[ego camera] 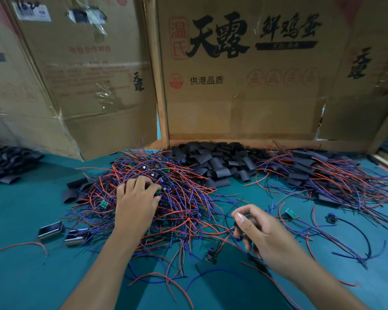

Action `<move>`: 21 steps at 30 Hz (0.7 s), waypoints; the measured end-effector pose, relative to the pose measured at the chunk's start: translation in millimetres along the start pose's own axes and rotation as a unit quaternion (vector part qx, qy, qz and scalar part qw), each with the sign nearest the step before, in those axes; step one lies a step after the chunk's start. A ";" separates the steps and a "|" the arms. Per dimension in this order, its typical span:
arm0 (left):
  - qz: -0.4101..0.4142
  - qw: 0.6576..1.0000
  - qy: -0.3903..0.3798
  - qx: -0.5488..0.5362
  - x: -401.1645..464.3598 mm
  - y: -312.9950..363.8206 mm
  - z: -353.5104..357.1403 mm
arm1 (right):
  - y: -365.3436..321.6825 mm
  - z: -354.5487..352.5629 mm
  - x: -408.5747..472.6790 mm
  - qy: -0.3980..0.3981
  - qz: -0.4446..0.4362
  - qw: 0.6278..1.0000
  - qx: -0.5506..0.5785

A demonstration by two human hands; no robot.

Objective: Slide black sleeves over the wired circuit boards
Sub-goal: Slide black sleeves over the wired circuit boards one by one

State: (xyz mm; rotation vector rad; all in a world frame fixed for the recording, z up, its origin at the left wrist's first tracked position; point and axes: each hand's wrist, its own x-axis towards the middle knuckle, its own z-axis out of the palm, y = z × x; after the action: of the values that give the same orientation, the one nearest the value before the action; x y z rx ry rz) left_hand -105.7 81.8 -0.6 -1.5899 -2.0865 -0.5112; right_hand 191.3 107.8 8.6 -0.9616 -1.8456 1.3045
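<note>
A tangled heap of wired circuit boards [179, 198], with red and blue leads, covers the middle of the teal table [31, 276]. My left hand [136, 204] lies on top of this heap, fingertips curled onto a small board among the wires. My right hand [262, 236] hovers right of the heap and pinches a black sleeve [240, 229] between thumb and fingers. A pile of loose black sleeves [220, 162] sits behind the heap. Sleeved boards with wires [323, 173] lie at the right.
Cardboard boxes [244, 86] stand as a wall along the table's far side. More black sleeves [7, 164] lie at the far left. Two small metal-edged parts [61, 233] rest left of the heap. Stray boards [291, 213] and wires are scattered near my right hand.
</note>
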 end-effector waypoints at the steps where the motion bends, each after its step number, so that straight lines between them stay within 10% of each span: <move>1: 0.007 1.000 0.006 -0.003 0.3 0.2 -3.3 | -0.4 0.0 0.0 0.002 0.000 1.000 0.000; 9: 0.028 0.991 0.083 -0.101 2.8 1.7 -51.0 | -8.2 -10.7 0.2 0.039 0.010 0.999 -0.008; 15: -0.049 0.916 0.167 -0.361 -3.5 7.7 -80.1 | -8.7 -12.6 0.6 0.039 0.065 0.997 0.014; 18: -0.130 0.804 0.158 -0.558 -1.4 12.5 -81.2 | -9.1 -12.6 1.0 0.038 0.065 0.997 0.006; 21: -0.247 0.555 0.093 -0.789 2.3 15.3 -81.1 | -10.4 -12.8 0.9 0.039 0.065 0.997 0.008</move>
State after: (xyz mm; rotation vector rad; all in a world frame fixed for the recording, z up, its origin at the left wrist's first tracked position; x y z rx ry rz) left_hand -80.2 42.9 67.6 -1.1786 -1.5608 -3.2073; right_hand 199.7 112.1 22.1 -1.1242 -1.7357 1.3354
